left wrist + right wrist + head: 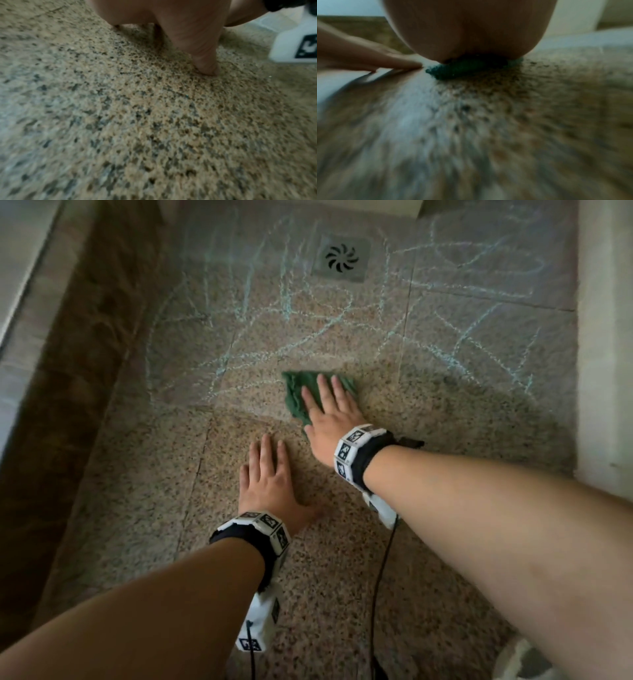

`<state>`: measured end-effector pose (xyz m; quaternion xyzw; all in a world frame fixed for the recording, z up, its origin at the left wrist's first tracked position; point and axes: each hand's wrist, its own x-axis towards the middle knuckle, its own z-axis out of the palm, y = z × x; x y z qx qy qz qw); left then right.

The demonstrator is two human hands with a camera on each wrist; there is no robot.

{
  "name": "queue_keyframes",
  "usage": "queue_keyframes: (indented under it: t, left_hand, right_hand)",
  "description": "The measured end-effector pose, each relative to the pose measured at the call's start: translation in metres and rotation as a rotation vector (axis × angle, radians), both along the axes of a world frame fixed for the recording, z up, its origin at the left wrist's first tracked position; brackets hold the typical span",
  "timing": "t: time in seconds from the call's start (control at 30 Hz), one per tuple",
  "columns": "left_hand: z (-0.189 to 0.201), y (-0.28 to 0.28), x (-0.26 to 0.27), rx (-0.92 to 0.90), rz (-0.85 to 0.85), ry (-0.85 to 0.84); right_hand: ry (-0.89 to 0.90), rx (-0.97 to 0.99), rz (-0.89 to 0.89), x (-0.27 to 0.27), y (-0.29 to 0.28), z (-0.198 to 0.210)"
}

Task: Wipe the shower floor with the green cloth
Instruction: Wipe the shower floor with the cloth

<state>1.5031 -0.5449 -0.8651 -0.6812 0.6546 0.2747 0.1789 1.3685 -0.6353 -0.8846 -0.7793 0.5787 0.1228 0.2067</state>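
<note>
The green cloth (298, 394) lies crumpled on the speckled shower floor (445, 422), near its middle. My right hand (329, 412) lies flat on the cloth with straight fingers and presses it down. In the right wrist view the palm covers most of the green cloth (450, 71), and only its near edge shows. My left hand (269, 477) rests flat on the bare floor, nearer to me and left of the cloth, fingers straight. The left wrist view shows its thumb (204, 59) touching the speckled floor (137, 121).
Pale blue chalk-like scribbles (260, 313) cover the far half of the floor around a square metal drain (342, 258). A dark raised border (85, 344) runs along the left side. A pale wall (606, 337) stands at the right. Black cables (380, 577) hang from both wrists.
</note>
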Motion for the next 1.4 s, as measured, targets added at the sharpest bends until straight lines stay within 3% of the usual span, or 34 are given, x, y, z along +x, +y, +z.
queue_keyframes:
  t: [0.1,0.23,0.47,0.63,0.7,0.87,1.07,1.4]
  left_hand:
    - [0.0,0.0,0.0,0.015,-0.001,-0.006]
    - [0.0,-0.002,0.0,0.014,-0.005,-0.007]
    - [-0.001,0.0,0.0,0.012,-0.008,0.013]
    - [-0.003,0.001,0.004,0.009,-0.011,0.058]
    - [-0.003,0.002,0.01,-0.008,-0.036,0.058]
    - [-0.003,0.004,0.022,-0.017,-0.048,0.043]
    - [-0.004,-0.001,0.026,-0.018,-0.001,0.032]
    - [0.004,-0.002,0.02,-0.006,0.045,0.027]
  right_hand:
    - [0.036,0.026,0.187,-0.013,0.024,0.003]
    - [0.037,0.013,0.228,-0.042,0.053,0.002]
    - [0.149,-0.052,-0.327,-0.121,0.061,-0.006]
    - [0.094,-0.051,-0.617,-0.085,0.034,-0.007]
    - [0.085,-0.047,-0.65,-0.061,0.013,-0.006]
    - [0.021,-0.02,-0.435,0.009,-0.024,-0.004]
    - [-0.029,0.015,0.012,0.055,0.033,0.004]
    - [-0.048,0.125,0.076,0.045,0.038,0.012]
